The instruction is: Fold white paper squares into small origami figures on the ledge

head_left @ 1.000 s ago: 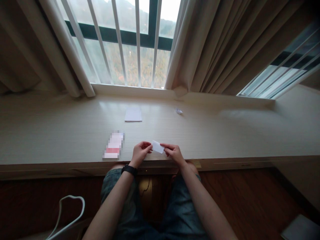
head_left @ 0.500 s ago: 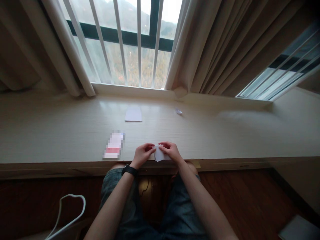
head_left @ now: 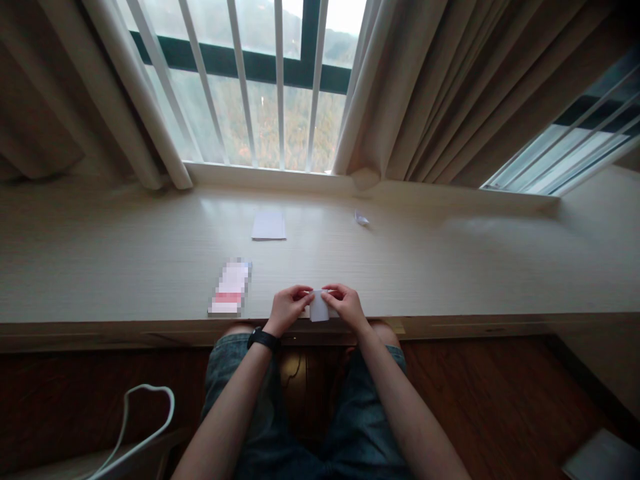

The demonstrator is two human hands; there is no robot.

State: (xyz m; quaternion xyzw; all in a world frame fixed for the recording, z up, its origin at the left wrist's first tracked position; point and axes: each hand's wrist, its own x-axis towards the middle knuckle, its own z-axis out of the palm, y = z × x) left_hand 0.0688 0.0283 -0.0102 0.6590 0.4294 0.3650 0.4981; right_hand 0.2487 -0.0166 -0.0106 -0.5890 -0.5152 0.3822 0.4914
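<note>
A small piece of white paper (head_left: pixel 319 309) is held between my two hands at the front edge of the desk. My left hand (head_left: pixel 291 307) pinches its upper left corner between thumb and fingers. My right hand (head_left: pixel 346 305) grips the upper right corner in the same way. The lower part of the paper hangs free toward me, and its folds are too small to make out. Further back on the desk lies a stack of white paper squares (head_left: pixel 269 226). Right of the stack sits a small folded paper piece (head_left: pixel 361 219).
A blurred-out phone-like object (head_left: pixel 230 288) lies on the pale desk (head_left: pixel 425 267), left of my hands. Behind the desk are a barred window (head_left: pixel 260 87) and brown curtains (head_left: pixel 420 93). A white looped frame (head_left: pixel 150 389) stands at lower left.
The paper between my hands has turned slightly and now looks narrower and more upright. Both hands keep hold of it. The whole view has shifted a little.
</note>
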